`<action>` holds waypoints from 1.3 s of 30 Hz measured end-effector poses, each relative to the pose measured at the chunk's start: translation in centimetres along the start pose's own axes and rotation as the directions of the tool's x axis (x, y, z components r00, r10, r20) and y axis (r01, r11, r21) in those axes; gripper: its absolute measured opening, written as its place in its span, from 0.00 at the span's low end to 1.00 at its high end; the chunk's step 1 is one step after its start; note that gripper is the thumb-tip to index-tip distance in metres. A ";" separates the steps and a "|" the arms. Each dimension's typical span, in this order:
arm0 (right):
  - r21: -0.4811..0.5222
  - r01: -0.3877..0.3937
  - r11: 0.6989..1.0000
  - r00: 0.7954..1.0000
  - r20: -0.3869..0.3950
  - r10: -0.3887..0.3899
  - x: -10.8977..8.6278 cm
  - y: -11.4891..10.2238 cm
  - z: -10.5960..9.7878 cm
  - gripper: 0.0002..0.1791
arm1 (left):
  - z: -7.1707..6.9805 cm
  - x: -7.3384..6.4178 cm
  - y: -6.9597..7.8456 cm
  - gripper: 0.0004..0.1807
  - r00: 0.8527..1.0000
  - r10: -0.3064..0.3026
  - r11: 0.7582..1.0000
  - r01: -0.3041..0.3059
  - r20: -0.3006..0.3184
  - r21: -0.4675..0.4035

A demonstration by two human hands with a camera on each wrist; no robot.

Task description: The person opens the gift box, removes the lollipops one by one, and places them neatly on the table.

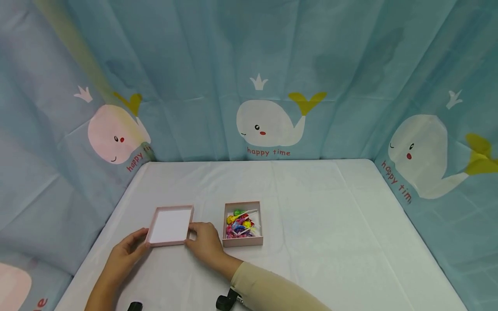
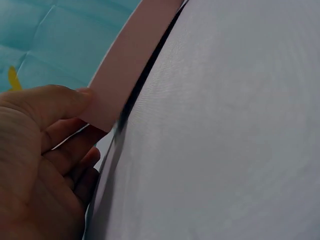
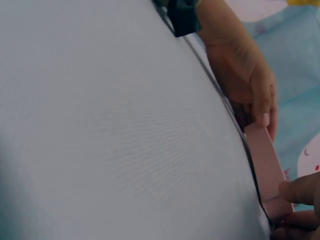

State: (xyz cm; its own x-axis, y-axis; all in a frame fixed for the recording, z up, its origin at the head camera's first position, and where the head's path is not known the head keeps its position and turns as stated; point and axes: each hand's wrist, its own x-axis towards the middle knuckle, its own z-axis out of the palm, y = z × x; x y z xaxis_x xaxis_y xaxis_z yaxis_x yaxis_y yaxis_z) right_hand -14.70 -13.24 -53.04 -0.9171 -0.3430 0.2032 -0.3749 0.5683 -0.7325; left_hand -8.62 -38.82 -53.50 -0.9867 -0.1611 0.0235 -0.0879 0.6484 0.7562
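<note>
A shallow pink box lid (image 1: pixel 169 225) with a white inside faces open side up over the left part of the table. My left hand (image 1: pixel 123 255) pinches its near left corner; in the left wrist view the thumb of the left hand (image 2: pixel 42 135) lies on the pink side wall, fingers beneath. On the lid's right side, near the front corner, my right hand (image 1: pixel 210 245) grips with thumb and fingers. The right wrist view catches only the fingertips of the right hand (image 3: pixel 302 192) on the lid's wall. Just right of that hand stands a pink box (image 1: pixel 243 242) holding several wrapped lollipops (image 1: pixel 240 224).
White cloth covers the table (image 1: pixel 319 224). A blue curtain (image 1: pixel 194 77) printed with whales hangs behind and along both sides. Black camera mounts (image 1: pixel 226 301) show near the wrists at the front edge.
</note>
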 end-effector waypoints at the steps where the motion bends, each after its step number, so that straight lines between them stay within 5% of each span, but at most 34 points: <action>1: -0.013 0.003 1.000 1.000 -0.005 -0.003 0.0 0.0 0.1 0.21 | 0.0 0.0 0.0 0.38 1.000 -0.004 1.000 0.004 0.002 0.014; 7: -0.069 0.007 0.998 1.000 -0.019 -0.008 0.0 -0.1 0.6 0.21 | 0.0 0.0 0.0 0.41 1.000 -0.027 0.995 0.028 -0.009 0.097; 22: -0.014 -0.021 1.000 1.000 0.004 0.021 -0.8 -1.1 -0.7 0.24 | -0.1 0.0 0.8 0.42 0.997 -0.062 0.991 0.056 0.046 0.122; 30: -0.031 0.073 0.997 0.997 0.021 -0.073 -1.2 -2.7 -2.4 0.23 | -0.6 0.1 1.3 0.39 0.999 -0.035 0.994 0.032 0.021 0.100; 39: -0.146 0.216 0.965 0.976 0.056 -0.210 -1.3 -3.9 -5.0 0.22 | -0.3 0.2 2.9 0.33 0.996 0.068 0.994 -0.064 -0.053 0.086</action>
State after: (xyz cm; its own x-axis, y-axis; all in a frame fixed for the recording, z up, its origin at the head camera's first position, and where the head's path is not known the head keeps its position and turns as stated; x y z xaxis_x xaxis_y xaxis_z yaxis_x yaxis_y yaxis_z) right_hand -12.72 -11.29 -47.23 -0.8090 -0.4961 0.3154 -0.5797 0.5837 -0.5686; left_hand -9.05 -37.17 -51.10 -0.9817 -0.1557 0.1100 -0.0362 0.7187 0.6943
